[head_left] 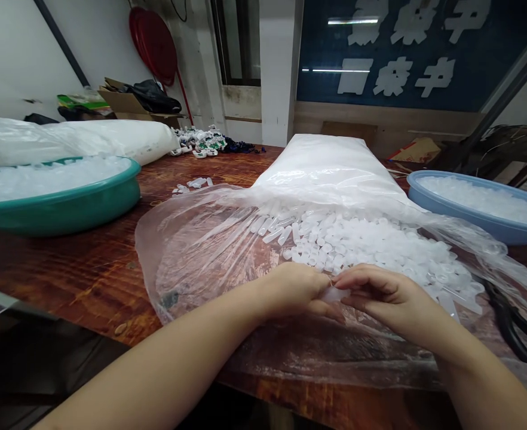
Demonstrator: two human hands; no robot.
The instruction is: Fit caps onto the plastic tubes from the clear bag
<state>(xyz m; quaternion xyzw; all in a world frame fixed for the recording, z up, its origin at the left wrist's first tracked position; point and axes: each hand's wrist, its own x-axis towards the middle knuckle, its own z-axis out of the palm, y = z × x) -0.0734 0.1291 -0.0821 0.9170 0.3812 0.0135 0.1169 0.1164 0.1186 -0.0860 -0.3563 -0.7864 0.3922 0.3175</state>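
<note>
Red-brown and glossy, the wooden bench (88, 280) runs out in front of me toward a pale wall, where a red hose reel (153, 45) hangs far beyond my hands to the left and a dark blue board (425, 54) with big white characters faces me from farther right. My left hand (302, 289) and right hand (382, 292) meet just above the near part of the bench, fingertips almost touching, with one small translucent white piece (334, 294) caught between them; both are closed to a pinch on it, the left with its back turned up, the right coming in with its fingers bent. Right past my fingers lies a loose heap of similar pieces (357, 239), spread on clear plastic sheeting (192, 251) that reaches under my hands and out to the left of them. Behind the heap, straight ahead, a plump white sack (326, 161) lies on its side. Near my right wrist, on the outer side, rest pliers (509, 322) with black handles, and farther out that way stands a blue basin (474, 218) filled with whitish pieces. Well off to the left of my hands is a teal basin (66, 209), also heaped full
</note>
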